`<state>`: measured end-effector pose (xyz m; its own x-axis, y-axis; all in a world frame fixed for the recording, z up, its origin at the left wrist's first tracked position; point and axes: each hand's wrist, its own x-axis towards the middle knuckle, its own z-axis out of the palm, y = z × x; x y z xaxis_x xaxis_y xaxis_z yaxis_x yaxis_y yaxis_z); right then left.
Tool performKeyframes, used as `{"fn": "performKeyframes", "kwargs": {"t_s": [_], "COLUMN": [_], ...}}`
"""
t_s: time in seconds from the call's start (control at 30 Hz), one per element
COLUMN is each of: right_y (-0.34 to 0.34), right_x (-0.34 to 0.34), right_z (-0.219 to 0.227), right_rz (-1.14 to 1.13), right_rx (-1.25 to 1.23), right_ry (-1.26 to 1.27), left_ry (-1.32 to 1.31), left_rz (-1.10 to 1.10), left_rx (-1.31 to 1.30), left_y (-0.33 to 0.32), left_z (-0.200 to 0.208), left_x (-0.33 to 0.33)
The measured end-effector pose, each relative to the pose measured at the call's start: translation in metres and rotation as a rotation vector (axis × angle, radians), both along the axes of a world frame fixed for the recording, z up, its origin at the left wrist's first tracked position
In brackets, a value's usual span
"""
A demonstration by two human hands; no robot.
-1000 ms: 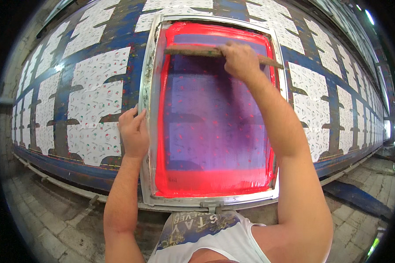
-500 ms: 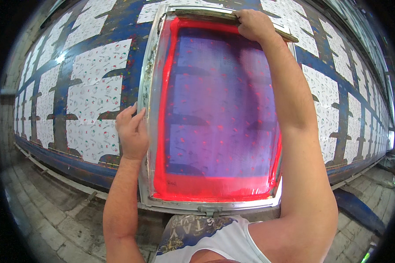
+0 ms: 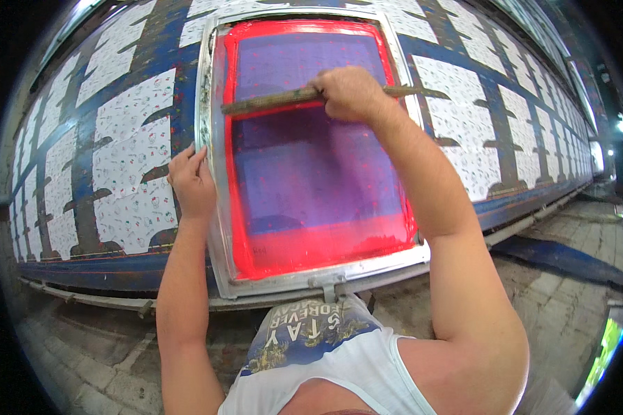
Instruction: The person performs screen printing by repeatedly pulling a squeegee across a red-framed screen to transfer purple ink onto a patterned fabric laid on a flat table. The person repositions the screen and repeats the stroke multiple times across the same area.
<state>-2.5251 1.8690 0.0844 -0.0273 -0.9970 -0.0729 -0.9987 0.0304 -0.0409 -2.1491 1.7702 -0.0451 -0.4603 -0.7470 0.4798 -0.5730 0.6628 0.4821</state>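
My right hand (image 3: 353,93) is closed round the middle of a long wooden squeegee (image 3: 270,102), which lies across the upper part of a printing screen. The screen's mesh (image 3: 311,187) looks purple, with small red marks and thick red ink (image 3: 311,252) round its border. A metal screen frame (image 3: 212,207) surrounds it. At the frame's left side my left hand (image 3: 192,183) rests with loosely bent fingers, slightly apart, the fingertips against the edge. The squeegee's lower edge is hidden partly by my hand and its shadow.
The frame stands on a long blue printing table (image 3: 118,273) with rows of white printed fabric pieces (image 3: 133,152) on both sides. A metal bracket (image 3: 327,282) sits at the frame's near edge. A rail (image 3: 104,299) runs along the table front, above a paved floor (image 3: 76,346).
My right hand has drawn the squeegee from the screen's far end toward me, leaving it slightly tilted. My left hand stays beside the frame. The whole view has shifted a little.
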Motion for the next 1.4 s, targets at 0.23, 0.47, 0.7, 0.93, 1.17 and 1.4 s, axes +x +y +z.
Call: {"fn": "performKeyframes", "kwargs": {"t_s": [0.23,0.47,0.7,0.93,1.17,1.4], "right_y": [0.131,0.238,0.285,0.315,0.349,0.364], "right_x": [0.097,0.177,0.207,0.181,0.097,0.027], "right_z": [0.002,0.002,-0.008,-0.012,-0.014,-0.048], "right_rz": [-0.019,-0.025,0.083,0.193,0.057,-0.71], "right_rx": [0.007,-0.091,-0.241,-0.164,-0.369,-0.452], "right_ry": [-0.051,-0.128,-0.072,-0.316,-0.691,-0.504], "left_ry": [-0.037,-0.069,-0.068,-0.145,-0.094,-0.076], "left_rz": [0.036,0.077,0.063,0.196,0.208,0.217], "left_rx": [-0.064,-0.1,-0.052,0.073,0.212,0.228], "left_y": [-0.003,-0.003,-0.009,0.0,0.015,0.015], "left_z": [-0.012,-0.013,-0.016,-0.011,-0.013,-0.011], "left_x": [0.002,0.002,0.0,-0.004,0.006,0.008]}}
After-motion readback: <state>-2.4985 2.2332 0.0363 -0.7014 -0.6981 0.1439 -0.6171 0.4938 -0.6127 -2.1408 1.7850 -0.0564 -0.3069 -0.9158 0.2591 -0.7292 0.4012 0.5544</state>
